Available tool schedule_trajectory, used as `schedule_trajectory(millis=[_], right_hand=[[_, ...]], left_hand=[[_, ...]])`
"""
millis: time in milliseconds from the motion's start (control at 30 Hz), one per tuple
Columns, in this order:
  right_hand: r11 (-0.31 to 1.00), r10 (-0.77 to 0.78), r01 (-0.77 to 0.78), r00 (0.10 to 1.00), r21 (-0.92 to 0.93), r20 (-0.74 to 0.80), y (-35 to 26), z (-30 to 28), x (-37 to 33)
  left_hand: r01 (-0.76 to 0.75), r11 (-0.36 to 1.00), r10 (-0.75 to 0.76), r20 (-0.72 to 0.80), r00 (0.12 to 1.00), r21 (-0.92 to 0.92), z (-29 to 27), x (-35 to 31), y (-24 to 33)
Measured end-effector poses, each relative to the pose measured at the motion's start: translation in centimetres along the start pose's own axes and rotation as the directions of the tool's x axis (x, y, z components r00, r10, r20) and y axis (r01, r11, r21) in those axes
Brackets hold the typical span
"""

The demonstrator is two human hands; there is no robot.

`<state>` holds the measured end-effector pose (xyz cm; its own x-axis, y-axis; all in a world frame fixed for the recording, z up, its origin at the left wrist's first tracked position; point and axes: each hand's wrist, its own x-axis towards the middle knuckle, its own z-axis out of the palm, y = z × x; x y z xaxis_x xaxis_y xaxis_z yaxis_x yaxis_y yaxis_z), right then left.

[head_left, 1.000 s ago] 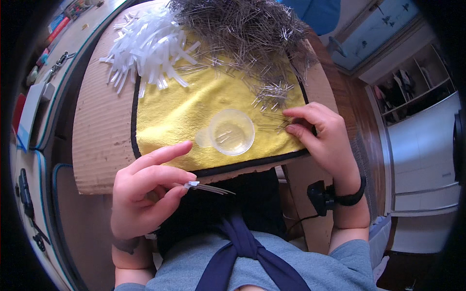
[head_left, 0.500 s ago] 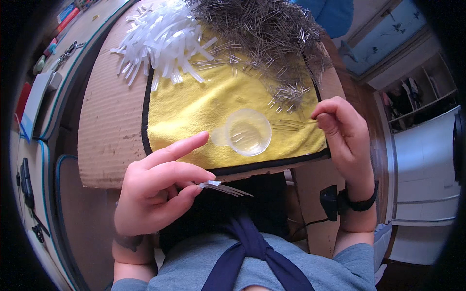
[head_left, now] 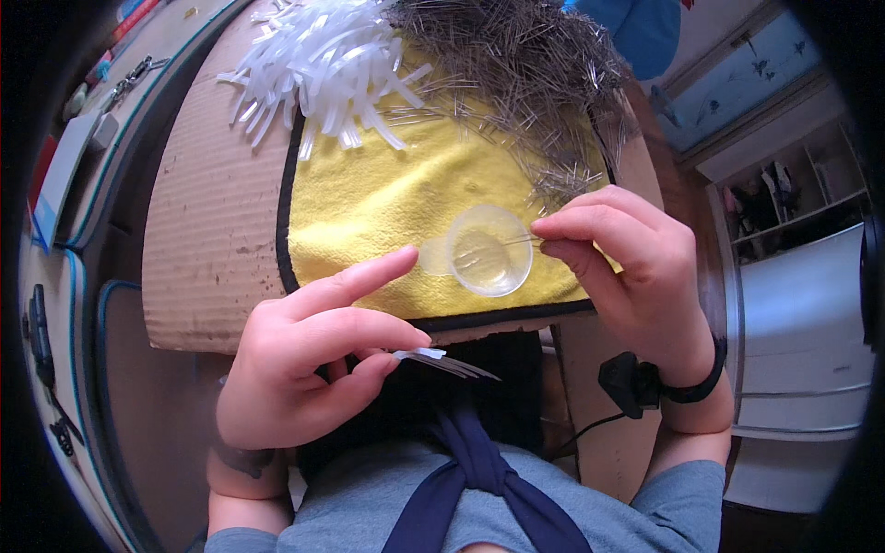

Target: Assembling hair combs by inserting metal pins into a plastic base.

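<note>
Between the thumb and fingers of my left hand (head_left: pixel 313 364) is a small white plastic strip (head_left: pixel 420 353) with several thin metal pins (head_left: pixel 463 369) sticking out of it to the right. My left index finger stretches above them, close to a clear round cup (head_left: pixel 489 251) with a flat tab on its left side. A few thin pins (head_left: pixel 519 239) are pinched in the fingertips of my right hand (head_left: pixel 631 267), their tips over the cup's right rim. More pins show in or through the cup. Beneath it lies a yellow cloth (head_left: pixel 359 212) edged in black.
A heap of white plastic strips (head_left: pixel 323 69) lies at the far left of the cloth. Beside it spreads a large tangle of metal pins (head_left: pixel 525 74). Corrugated cardboard (head_left: pixel 207 249) lies under the cloth. A black device (head_left: pixel 631 383) with a cable is near my right wrist.
My right hand has moved left to the cup and has taken hold of a few pins that lay on the cloth. My left hand keeps its pinch on the strip with pins.
</note>
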<state>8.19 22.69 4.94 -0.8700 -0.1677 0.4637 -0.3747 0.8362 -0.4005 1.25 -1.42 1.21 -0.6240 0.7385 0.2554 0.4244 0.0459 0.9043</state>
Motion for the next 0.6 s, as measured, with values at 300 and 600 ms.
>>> schedule_trajectory(millis=[300, 600], right_hand=[[0.987, -0.124, 0.127, 0.992, -0.1, 0.033, -0.1, 0.7, 0.4], [0.908, -0.275, 0.306, 0.95, -0.287, 0.145, 0.3, 1.0, 0.7]], left_hand=[[-0.019, 0.998, 0.018, 0.018, 1.0, 0.061, -0.2, 0.0, -0.1], [-0.025, 0.997, 0.024, 0.011, 1.0, 0.075, 0.2, 0.1, 0.1]])
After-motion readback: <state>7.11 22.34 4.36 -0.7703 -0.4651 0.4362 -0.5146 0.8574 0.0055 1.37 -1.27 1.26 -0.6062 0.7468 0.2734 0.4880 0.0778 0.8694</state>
